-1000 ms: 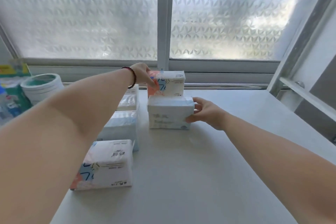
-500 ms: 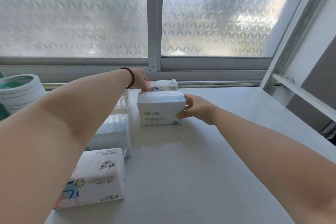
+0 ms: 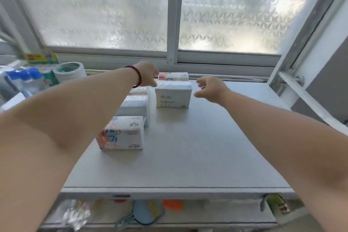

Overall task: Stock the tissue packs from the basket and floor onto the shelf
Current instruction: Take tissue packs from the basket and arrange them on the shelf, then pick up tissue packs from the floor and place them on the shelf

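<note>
Lower shelf (image 3: 169, 218): blurred oddments, bottom of frame.
Shelf (image 3: 188, 156): grey top, centre.
Packs: patterned pack (image 3: 122, 133) nearest, blue pack (image 3: 134, 108) behind, white pack (image 3: 173, 94) mid-frame.
Left hand (image 3: 147, 76): loosely curled, empty.
Right hand (image 3: 211, 89): spread, empty, beside white pack.
Window (image 3: 113, 9): frosted, top.

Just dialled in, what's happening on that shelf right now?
A person is stocking tissue packs on the white shelf by the window. Both hands are open and empty: the left hand and right hand hover either side of a plain white pack, touching nothing. A patterned pack sits behind it, and a row of packs runs along the left, the nearest one patterned.
</note>
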